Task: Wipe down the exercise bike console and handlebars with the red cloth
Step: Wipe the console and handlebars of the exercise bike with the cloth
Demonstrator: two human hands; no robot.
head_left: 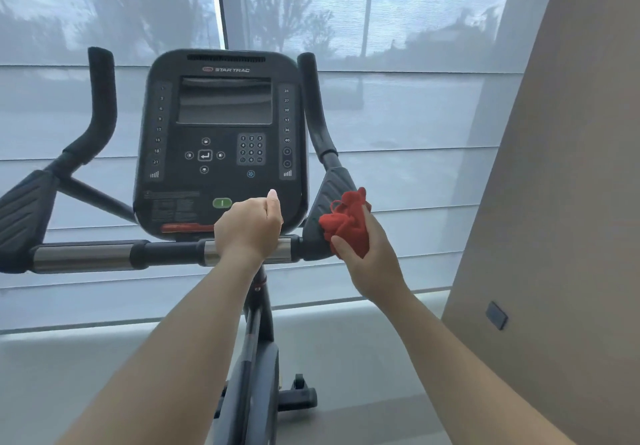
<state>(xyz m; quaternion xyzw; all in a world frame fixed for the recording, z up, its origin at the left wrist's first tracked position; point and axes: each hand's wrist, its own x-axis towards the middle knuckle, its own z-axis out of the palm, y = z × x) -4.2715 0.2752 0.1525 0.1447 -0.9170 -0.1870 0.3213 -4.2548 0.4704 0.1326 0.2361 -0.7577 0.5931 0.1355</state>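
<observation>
left hand (247, 226) clamps handlebar crossbar (166, 254); right hand (367, 257) grips bunched red cloth (346, 223) at 4 o'clock of console (221, 140). We'd flatten cloth, press firmly, follow elbow pad (329, 192) upward.

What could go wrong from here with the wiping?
The left hand grips the crossbar, so that metal section may go unwiped. Its thumb stands close to the green button on the console; a slip might press it. The right hand holds the red cloth bunched, so little fabric may make contact.
</observation>
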